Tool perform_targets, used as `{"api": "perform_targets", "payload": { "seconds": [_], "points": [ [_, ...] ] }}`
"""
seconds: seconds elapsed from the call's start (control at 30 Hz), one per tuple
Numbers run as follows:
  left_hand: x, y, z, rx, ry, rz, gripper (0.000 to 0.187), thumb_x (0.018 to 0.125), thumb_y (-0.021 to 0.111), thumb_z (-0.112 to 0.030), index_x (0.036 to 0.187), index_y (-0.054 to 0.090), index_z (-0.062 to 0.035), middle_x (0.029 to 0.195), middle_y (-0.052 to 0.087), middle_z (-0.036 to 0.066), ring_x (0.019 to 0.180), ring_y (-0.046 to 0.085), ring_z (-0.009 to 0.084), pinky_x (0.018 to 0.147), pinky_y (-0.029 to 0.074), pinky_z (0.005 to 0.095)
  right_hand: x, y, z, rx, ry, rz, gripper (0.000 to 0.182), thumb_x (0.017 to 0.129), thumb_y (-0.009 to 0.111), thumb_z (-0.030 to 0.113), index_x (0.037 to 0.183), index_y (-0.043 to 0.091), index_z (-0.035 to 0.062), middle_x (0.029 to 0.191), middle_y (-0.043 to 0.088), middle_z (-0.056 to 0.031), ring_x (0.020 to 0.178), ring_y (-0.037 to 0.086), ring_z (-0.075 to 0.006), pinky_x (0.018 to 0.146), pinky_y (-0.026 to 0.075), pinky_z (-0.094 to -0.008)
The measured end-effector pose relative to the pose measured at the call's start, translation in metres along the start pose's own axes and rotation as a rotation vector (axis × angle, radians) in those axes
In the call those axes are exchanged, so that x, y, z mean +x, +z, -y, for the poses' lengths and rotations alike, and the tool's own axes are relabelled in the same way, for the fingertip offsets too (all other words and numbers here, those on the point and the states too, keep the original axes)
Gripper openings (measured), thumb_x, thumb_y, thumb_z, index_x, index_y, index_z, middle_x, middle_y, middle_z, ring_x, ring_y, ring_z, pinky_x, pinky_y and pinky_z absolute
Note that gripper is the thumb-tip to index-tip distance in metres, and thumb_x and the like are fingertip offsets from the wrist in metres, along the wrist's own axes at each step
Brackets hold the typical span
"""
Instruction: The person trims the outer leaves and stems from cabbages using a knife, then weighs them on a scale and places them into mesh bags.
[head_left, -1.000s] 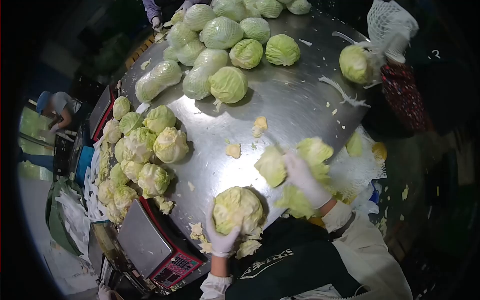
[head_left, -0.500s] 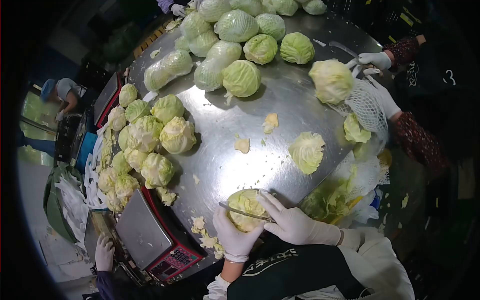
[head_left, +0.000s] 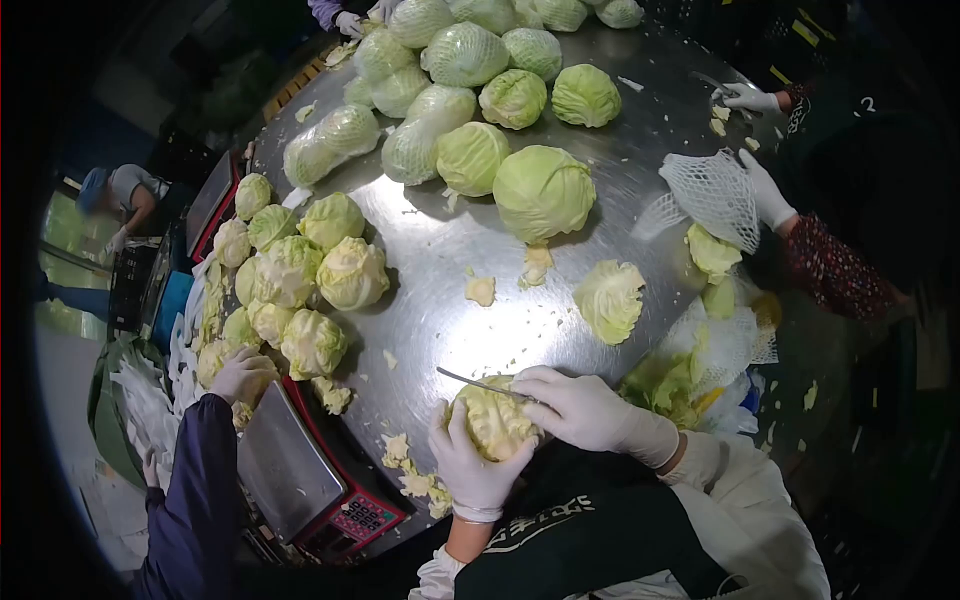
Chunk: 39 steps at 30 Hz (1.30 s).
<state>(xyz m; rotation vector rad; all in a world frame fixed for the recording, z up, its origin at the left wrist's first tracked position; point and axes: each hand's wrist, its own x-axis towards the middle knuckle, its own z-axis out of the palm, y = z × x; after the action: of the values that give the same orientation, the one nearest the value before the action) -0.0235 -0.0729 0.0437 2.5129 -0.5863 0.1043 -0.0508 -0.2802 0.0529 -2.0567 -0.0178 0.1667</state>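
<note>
Two gloved hands meet at one cabbage near the tabletop's (head_left: 420, 280) close edge in the head view. The left hand (head_left: 480, 462) holds the held cabbage (head_left: 497, 425) from the side and below, its fingers spread around the pale leaves. The right hand (head_left: 592, 412) is closed around a knife (head_left: 468, 379), whose narrow blade crosses the top of the held cabbage and points left past it. Whether the held cabbage touches the tabletop cannot be told.

Left of the held cabbage lie small leaf scraps (head_left: 412, 478), then a red-framed scale (head_left: 290, 470) with a keypad. Up and left of it sits a pile of trimmed cabbages (head_left: 288, 270), where a co-worker's gloved hand (head_left: 245, 375) reaches in beside the scale. A loose leaf (head_left: 611, 301) lies up and right of the held cabbage. Directly beyond it are two bits of stem (head_left: 480, 291), then a large green cabbage (head_left: 544, 194), with net-wrapped cabbages (head_left: 465, 54) farther off. Far up and right of the held cabbage, another co-worker's gloved hand (head_left: 768, 192) is at a white foam net (head_left: 712, 192).
</note>
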Motion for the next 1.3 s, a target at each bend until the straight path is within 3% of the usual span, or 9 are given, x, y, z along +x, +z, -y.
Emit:
{"api": "perform_targets", "payload": {
  "seconds": [0.17,0.27,0.37,0.47,0.63,0.77,0.93,1.13,1.3],
  "points": [
    [0.001,-0.006,0.006,0.013,0.1,0.052,0.109,0.062,0.096,-0.041,0.147,0.042,-0.0009,0.144,0.038,0.028,0.132,0.044,0.0463,0.112,0.04,0.0508,0.013,0.016,-0.035,-0.033,-0.063,-0.138,0.038,0.092,0.068,0.027,0.124,0.064,0.0072,0.111,0.068,-0.0119,0.093,0.07,-0.0325,0.082,0.056,-0.0413],
    [-0.008,-0.003,0.034,-0.175,-0.003,0.019,0.12,0.06,0.098,-0.035,0.153,0.031,-0.0005,0.148,0.035,0.025,0.135,0.043,0.0402,0.115,0.037,0.0476,0.017,-0.001,-0.076,0.008,0.232,-0.35,0.035,0.089,0.07,0.022,0.121,0.066,0.0082,0.105,0.069,-0.0103,0.09,0.07,-0.0332,0.08,0.056,-0.0405],
    [-0.016,0.012,0.048,-0.761,-0.309,-0.001,0.125,0.06,0.099,-0.03,0.155,0.024,0.001,0.146,0.037,0.022,0.136,0.043,0.0338,0.116,0.036,0.0455,0.007,-0.014,-0.082,-0.333,0.341,-0.408,0.042,0.091,0.068,0.027,0.129,0.062,0.0097,0.12,0.067,-0.0143,0.096,0.07,-0.0346,0.083,0.056,-0.0432],
    [-0.004,0.019,0.049,-0.755,-0.284,0.007,0.121,0.058,0.101,-0.032,0.15,0.031,0.003,0.143,0.042,0.019,0.135,0.044,0.0304,0.116,0.037,0.0446,-0.02,-0.008,-0.044,-0.185,0.081,-0.336,0.063,0.098,0.061,0.032,0.152,0.041,0.0052,0.146,0.051,-0.0216,0.105,0.069,-0.0361,0.08,0.058,-0.0415],
    [0.017,0.03,0.035,-0.54,-0.164,0.055,0.121,0.054,0.103,-0.038,0.147,0.037,0.0029,0.137,0.048,0.016,0.13,0.049,0.0289,0.113,0.039,0.0427,-0.038,0.023,-0.019,-0.184,-0.151,-0.182,0.066,0.101,0.058,0.031,0.155,0.035,0.0008,0.157,0.04,-0.0215,0.092,0.072,-0.0344,0.073,0.058,-0.0398],
    [0.02,0.032,0.024,-0.604,-0.176,0.022,0.115,0.057,0.101,-0.04,0.145,0.04,0.0031,0.133,0.05,0.017,0.126,0.051,0.0295,0.11,0.041,0.0422,-0.039,0.028,-0.021,-0.259,-0.083,-0.134,0.066,0.099,0.059,0.03,0.154,0.036,0.0007,0.158,0.04,-0.0206,0.08,0.072,-0.0316,0.068,0.058,-0.0385],
    [0.025,0.038,0.005,-0.899,-0.331,0.024,0.104,0.063,0.099,-0.037,0.142,0.043,0.0031,0.129,0.049,0.018,0.125,0.049,0.0325,0.11,0.04,0.0444,-0.026,0.024,-0.018,-0.413,-0.085,-0.253,0.06,0.097,0.062,0.026,0.149,0.044,0.0019,0.153,0.043,-0.0174,0.075,0.071,-0.0293,0.063,0.058,-0.0388],
    [0.02,0.049,0.023,-0.509,-0.17,-0.016,0.097,0.068,0.095,-0.027,0.142,0.041,0.0022,0.125,0.048,0.016,0.124,0.048,0.0303,0.109,0.04,0.044,-0.004,0.01,-0.038,-0.222,0.075,-0.361,0.043,0.102,0.054,0.026,0.14,0.055,0.0055,0.122,0.067,-0.0175,0.085,0.072,-0.0324,0.07,0.058,-0.0422],
    [0.019,0.027,0.038,-0.907,-0.217,0.132,0.102,0.068,0.094,-0.024,0.149,0.036,0.0027,0.138,0.05,0.017,0.129,0.052,0.0299,0.113,0.041,0.0409,0.005,-0.018,-0.082,-0.167,0.251,-0.368,0.041,0.105,0.049,0.027,0.139,0.056,0.0055,0.106,0.07,-0.0215,0.092,0.068,-0.0407,0.081,0.055,-0.0463]
  ]
}}
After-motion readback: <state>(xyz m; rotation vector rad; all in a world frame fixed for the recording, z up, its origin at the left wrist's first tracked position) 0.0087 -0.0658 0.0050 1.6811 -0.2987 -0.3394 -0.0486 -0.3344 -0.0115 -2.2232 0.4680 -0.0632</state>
